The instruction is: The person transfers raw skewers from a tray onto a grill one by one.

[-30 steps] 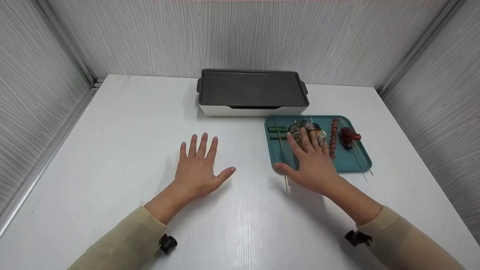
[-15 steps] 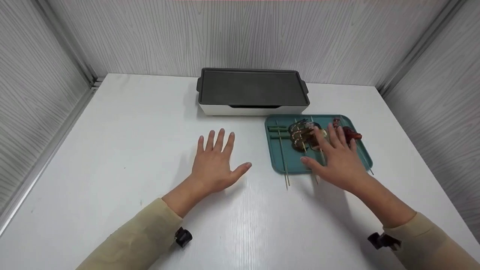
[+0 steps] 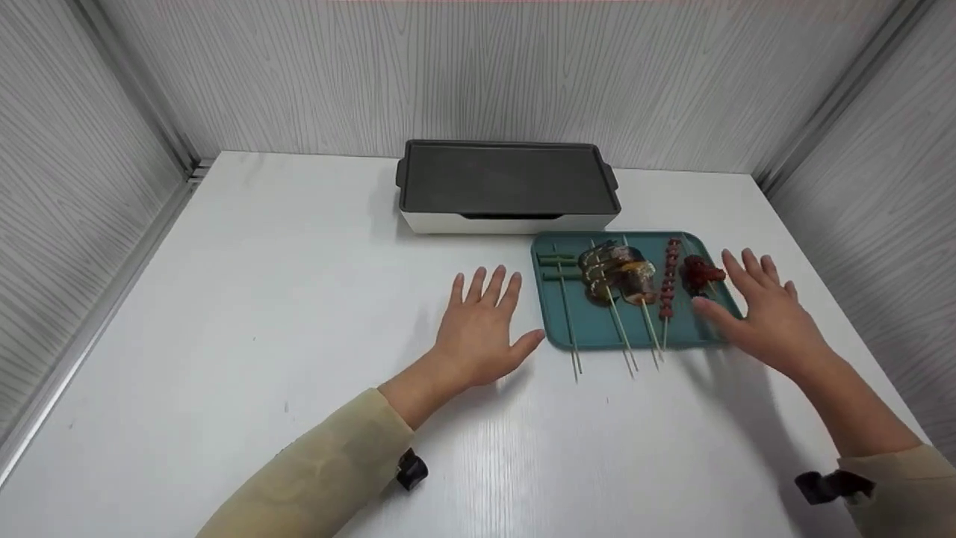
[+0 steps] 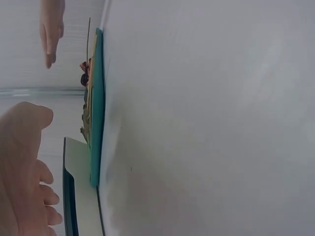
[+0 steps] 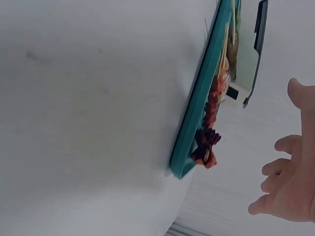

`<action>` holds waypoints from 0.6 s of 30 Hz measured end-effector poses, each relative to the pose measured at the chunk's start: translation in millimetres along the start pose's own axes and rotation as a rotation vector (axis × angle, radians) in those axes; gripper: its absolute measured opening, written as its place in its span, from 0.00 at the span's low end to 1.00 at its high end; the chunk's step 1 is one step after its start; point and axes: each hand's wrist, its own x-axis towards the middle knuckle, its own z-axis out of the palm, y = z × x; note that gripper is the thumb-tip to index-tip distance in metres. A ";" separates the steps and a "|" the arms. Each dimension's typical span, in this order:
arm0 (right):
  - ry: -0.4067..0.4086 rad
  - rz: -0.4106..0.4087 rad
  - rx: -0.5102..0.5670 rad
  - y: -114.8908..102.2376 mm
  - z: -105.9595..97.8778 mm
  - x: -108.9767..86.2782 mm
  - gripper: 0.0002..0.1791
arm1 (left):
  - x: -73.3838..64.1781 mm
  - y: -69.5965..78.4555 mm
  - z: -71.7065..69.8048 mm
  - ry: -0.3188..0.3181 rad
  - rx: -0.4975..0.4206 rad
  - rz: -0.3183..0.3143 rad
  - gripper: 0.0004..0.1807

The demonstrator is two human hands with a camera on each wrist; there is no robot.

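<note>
My left hand [image 3: 482, 329], fingers spread and palm down, is over the white table just left of a teal tray [image 3: 597, 330]. The spread right hand [image 3: 777, 321] is by the tray's right end, thumb overlapping its corner in the head view. Neither hand holds anything. On the tray, left to right, lie a skewer with green stalks [image 3: 559, 261], a dark skewer with pale stripes [image 3: 595, 273], a brown chunky skewer [image 3: 638, 284], a thin red meat skewer [image 3: 667, 288] and a dark red curled piece [image 3: 698, 273]. In the right wrist view the right hand [image 5: 290, 182] is apart from the tray [image 5: 189, 132].
Behind the tray, a white grill with a flat dark plate [image 3: 508, 179] stands near the back wall [image 3: 493, 75]. Several skewer sticks [image 3: 627, 351] stick out past the tray's front rim. Pale wood-grain panels close off the left [image 3: 67, 187] and right sides.
Both hands have moved right, fingers still spread. The right hand has passed from above the skewers to the tray's right end, uncovering them. The tray and grill have stayed put.
</note>
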 end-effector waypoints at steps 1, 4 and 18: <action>-0.004 0.008 0.008 7.0 -1.5 -0.2 0.52 | 1.1 2.4 1.4 -0.008 0.001 0.002 0.48; -0.028 0.026 0.028 29.0 -4.9 -2.2 0.50 | 4.6 9.6 8.0 -0.032 0.008 0.017 0.47; -0.182 0.077 0.028 77.1 3.3 -0.9 0.43 | 16.6 30.9 27.9 -0.058 0.069 0.065 0.41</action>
